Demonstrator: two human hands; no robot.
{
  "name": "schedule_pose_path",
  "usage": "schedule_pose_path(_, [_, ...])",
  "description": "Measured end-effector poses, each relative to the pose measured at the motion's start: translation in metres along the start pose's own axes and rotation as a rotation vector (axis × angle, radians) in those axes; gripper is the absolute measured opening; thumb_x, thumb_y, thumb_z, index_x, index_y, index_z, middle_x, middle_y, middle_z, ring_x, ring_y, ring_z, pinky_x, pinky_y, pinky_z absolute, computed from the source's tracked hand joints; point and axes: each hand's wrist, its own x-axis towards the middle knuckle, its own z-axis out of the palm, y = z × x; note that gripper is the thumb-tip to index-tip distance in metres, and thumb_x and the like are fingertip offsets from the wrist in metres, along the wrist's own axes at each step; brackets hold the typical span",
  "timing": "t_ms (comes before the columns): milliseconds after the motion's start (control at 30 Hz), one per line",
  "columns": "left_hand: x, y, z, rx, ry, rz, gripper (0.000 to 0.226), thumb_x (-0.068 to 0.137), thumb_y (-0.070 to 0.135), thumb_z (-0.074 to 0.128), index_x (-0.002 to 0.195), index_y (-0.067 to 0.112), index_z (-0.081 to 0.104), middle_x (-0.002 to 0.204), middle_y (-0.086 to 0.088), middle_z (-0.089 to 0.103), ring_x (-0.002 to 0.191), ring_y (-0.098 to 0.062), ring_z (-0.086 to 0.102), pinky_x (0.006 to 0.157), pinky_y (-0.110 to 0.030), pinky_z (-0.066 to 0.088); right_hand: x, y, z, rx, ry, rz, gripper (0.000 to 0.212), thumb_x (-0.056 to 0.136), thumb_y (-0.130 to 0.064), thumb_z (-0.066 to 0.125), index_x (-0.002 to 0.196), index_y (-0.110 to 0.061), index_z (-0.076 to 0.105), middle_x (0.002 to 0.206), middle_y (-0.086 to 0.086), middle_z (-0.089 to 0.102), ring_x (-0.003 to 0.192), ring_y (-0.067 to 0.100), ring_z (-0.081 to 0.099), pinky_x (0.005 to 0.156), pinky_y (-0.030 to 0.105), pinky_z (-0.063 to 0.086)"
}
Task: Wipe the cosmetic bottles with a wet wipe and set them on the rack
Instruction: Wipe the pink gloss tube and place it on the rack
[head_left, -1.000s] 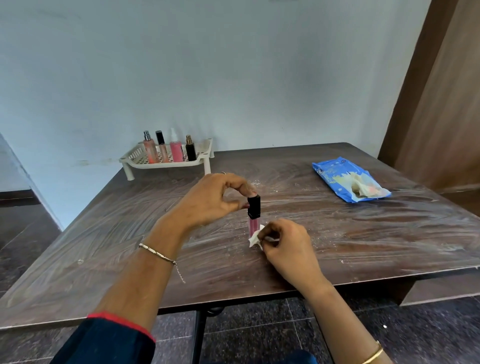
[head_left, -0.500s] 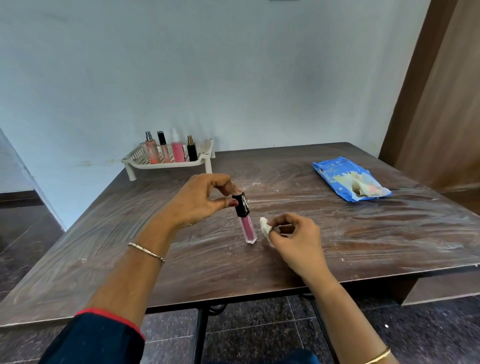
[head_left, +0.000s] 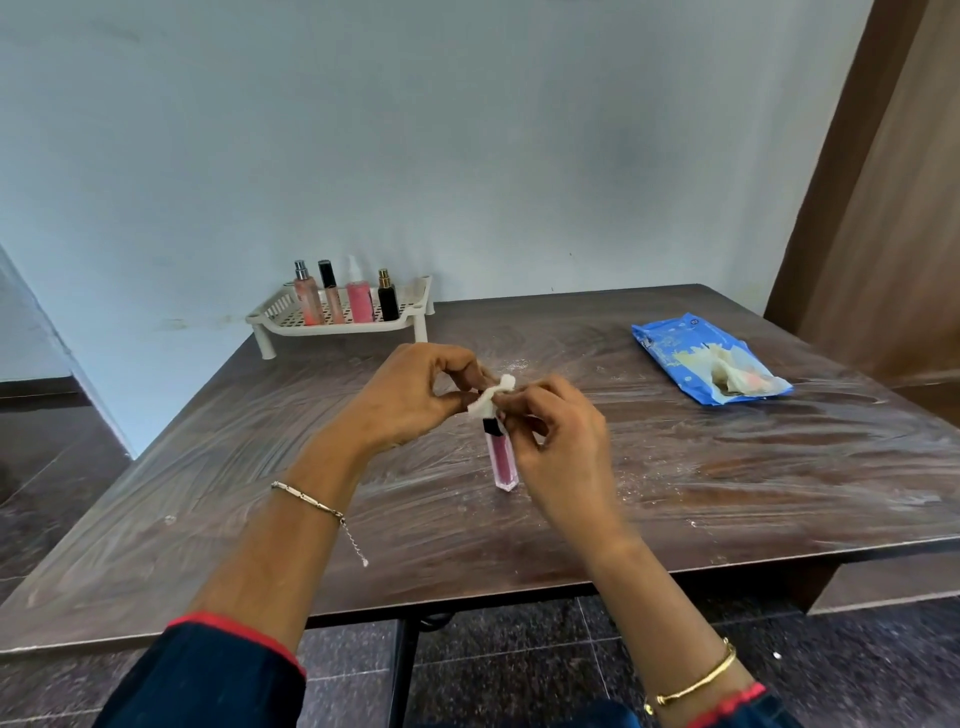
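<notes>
A pink lip gloss tube (head_left: 503, 460) with a black cap stands upright, its base at the wooden table (head_left: 727, 478). My left hand (head_left: 410, 397) pinches it at the cap. My right hand (head_left: 558, 436) pinches a small white wet wipe (head_left: 488, 400) against the cap's top, which the wipe hides. The white rack (head_left: 270, 322) stands at the table's far left corner and holds several bottles (head_left: 359, 302) upright in a row.
A blue pack of wet wipes (head_left: 670, 343) lies open at the far right of the table, one wipe sticking out. A wall runs behind the table and a brown door stands at the right. The floor is dark tile.
My right hand has brought the wipe up from beside the tube's lower part to its cap. The tube has gone from tilted to upright, still in my left hand.
</notes>
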Motion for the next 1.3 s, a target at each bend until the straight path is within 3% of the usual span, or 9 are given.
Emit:
schedule_pose_path(167, [0.003, -0.015, -0.003, -0.009, 0.01, -0.053, 0.011, 0.079, 0.015, 0.074, 0.089, 0.015, 0.072, 0.1, 0.013, 0.072, 0.099, 0.002, 0.062, 0.083, -0.009, 0.037, -0.018, 0.009, 0.005, -0.117, -0.147, 0.025, 0.008, 0.079, -0.002, 0.07, 0.083, -0.009, 0.071, 0.079, -0.006, 0.058, 0.068, 0.009, 0.056, 0.061, 0.03, 0.051])
schedule_pose_path(300, [0.004, -0.018, -0.002, -0.039, 0.0, -0.076, 0.012, 0.08, 0.012, 0.073, 0.091, 0.016, 0.071, 0.1, 0.01, 0.072, 0.1, -0.003, 0.063, 0.092, -0.022, 0.043, -0.028, 0.019, 0.001, -0.218, -0.273, 0.102, 0.011, 0.079, -0.004, 0.07, 0.076, -0.015, 0.069, 0.076, -0.011, 0.054, 0.069, 0.007, 0.052, 0.062, 0.021, 0.045])
schedule_pose_path(500, [0.003, -0.01, -0.001, -0.082, -0.022, -0.056, 0.02, 0.081, 0.014, 0.072, 0.082, 0.033, 0.065, 0.102, 0.007, 0.072, 0.101, -0.008, 0.064, 0.096, -0.033, 0.048, -0.027, 0.019, -0.004, -0.267, -0.378, 0.153, 0.017, 0.079, -0.003, 0.066, 0.075, -0.02, 0.068, 0.081, -0.009, 0.058, 0.073, 0.007, 0.052, 0.06, 0.012, 0.034])
schedule_pose_path(633, [0.002, -0.01, -0.002, -0.093, -0.025, -0.071, 0.016, 0.08, 0.013, 0.072, 0.084, 0.028, 0.068, 0.101, 0.006, 0.072, 0.099, -0.008, 0.065, 0.097, -0.036, 0.05, -0.011, 0.012, -0.008, -0.172, -0.312, 0.167, 0.02, 0.077, -0.001, 0.068, 0.075, -0.021, 0.066, 0.078, -0.012, 0.06, 0.073, 0.004, 0.057, 0.062, 0.01, 0.042])
schedule_pose_path(800, [0.0, -0.007, -0.001, -0.094, -0.014, -0.04, 0.009, 0.081, 0.014, 0.072, 0.088, 0.018, 0.071, 0.097, 0.012, 0.072, 0.096, -0.003, 0.065, 0.095, -0.031, 0.05, 0.01, -0.005, -0.002, -0.09, -0.109, 0.021, 0.021, 0.081, 0.001, 0.065, 0.092, -0.016, 0.066, 0.093, -0.007, 0.064, 0.082, 0.008, 0.061, 0.074, 0.029, 0.055])
schedule_pose_path(933, [0.0, -0.007, 0.0, -0.088, -0.004, -0.032, 0.006, 0.082, 0.011, 0.071, 0.087, 0.014, 0.071, 0.098, 0.011, 0.072, 0.094, -0.003, 0.066, 0.096, -0.028, 0.049, 0.006, -0.003, 0.002, -0.124, 0.0, -0.117, 0.017, 0.079, 0.0, 0.069, 0.095, -0.007, 0.071, 0.103, 0.0, 0.065, 0.086, 0.011, 0.063, 0.076, 0.023, 0.054])
schedule_pose_path(1167, [0.001, -0.013, 0.002, -0.107, 0.026, -0.044, 0.012, 0.081, 0.008, 0.072, 0.092, 0.012, 0.071, 0.1, 0.011, 0.072, 0.096, 0.0, 0.065, 0.094, -0.025, 0.05, -0.017, 0.009, 0.001, -0.204, -0.144, -0.05, 0.007, 0.079, -0.003, 0.07, 0.08, -0.01, 0.069, 0.081, -0.007, 0.057, 0.063, 0.008, 0.053, 0.055, 0.021, 0.044])
schedule_pose_path(1300, [0.001, -0.012, 0.005, -0.117, 0.016, -0.046, 0.014, 0.081, 0.006, 0.071, 0.094, 0.012, 0.071, 0.1, 0.012, 0.071, 0.095, 0.0, 0.065, 0.094, -0.026, 0.049, -0.022, 0.011, -0.002, -0.221, -0.185, 0.011, 0.008, 0.078, -0.003, 0.07, 0.077, -0.01, 0.069, 0.075, -0.01, 0.051, 0.061, 0.008, 0.048, 0.053, 0.018, 0.037])
